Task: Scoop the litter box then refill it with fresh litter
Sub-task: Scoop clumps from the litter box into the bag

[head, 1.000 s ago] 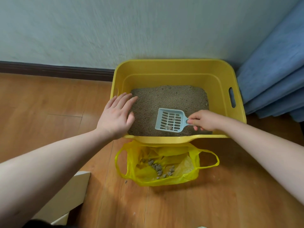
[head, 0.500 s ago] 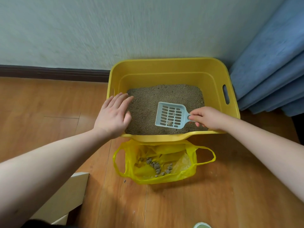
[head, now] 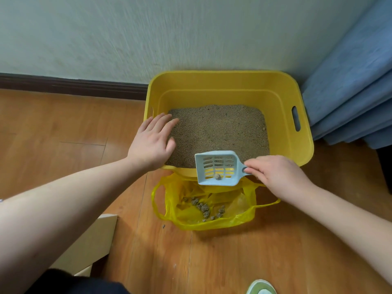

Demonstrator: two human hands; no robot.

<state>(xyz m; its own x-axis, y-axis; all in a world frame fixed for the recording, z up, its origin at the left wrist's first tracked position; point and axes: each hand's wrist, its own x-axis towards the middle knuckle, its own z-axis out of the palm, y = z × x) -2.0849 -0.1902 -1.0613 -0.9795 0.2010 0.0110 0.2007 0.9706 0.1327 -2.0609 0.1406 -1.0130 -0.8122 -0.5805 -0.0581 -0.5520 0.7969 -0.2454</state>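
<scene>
Two bare hands reach in from the bottom corners of the frame toward a yellow litter box (head: 282,98) at centre right. At left of centre, the left hand (head: 151,143) lies flat with straight fingers over the box's near left rim, fingertips touching the litter (head: 218,126). Right of centre, the right hand (head: 273,175) pinches the short handle of a pale blue slotted scoop (head: 218,167) between curled fingers and thumb.

Held level, the scoop sits over the box's near rim and partly over the mouth of a yellow bag (head: 244,211) below it. One small grey clump (head: 217,177) rests in the scoop near its lower edge.

Grainy grey-brown litter covers the box floor, with a tiny clump showing near its right edge. An oval handle slot is cut in the box's right wall.

Just below the box, touching its near side, the bag lies open on the wooden floor (head: 63,128) at lower centre, with a cluster of grey clumps (head: 204,207) inside. Its two loop handles spread left and right.

A pale textured wall (head: 148,32) fills the top of the frame, with a dark skirting board (head: 70,85) along its foot at left. Blue fabric (head: 352,85) hangs in folds at the upper right, beside the box. A cream board (head: 93,247) sits at lower left, and a green and white object (head: 262,287), mostly cut off, shows at the bottom edge.
</scene>
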